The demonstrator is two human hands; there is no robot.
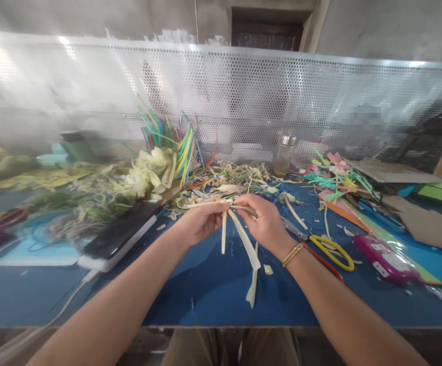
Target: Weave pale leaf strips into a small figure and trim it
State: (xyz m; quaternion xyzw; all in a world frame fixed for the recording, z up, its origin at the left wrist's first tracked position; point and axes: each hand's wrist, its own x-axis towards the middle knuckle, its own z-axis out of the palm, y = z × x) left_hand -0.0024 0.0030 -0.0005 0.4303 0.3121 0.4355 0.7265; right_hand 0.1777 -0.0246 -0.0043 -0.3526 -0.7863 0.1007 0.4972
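Pale, flat plant-like strips (246, 241) are crossed and pinched between my two hands over the blue tabletop. My left hand (202, 222) is closed, thumb and fingers on the crossing from the left. From the other side my right hand (263, 219), with a gold bracelet at the wrist, pinches the same strips. Several ends hang down, and one sticks out leftward past my left fingers. Just beyond my fingertips lies a heap of dried strips and scraps (236, 175). Yellow-handled scissors (333, 252) rest beside my right wrist.
A white-edged device (118, 239) with a cable lies left. Behind it are a pale bundle (150, 173) and coloured pipe cleaners (186, 152). A glass bottle (285, 152) stands near the perforated metal screen (255, 86). A purple device (386, 259) and coloured sheets lie right.
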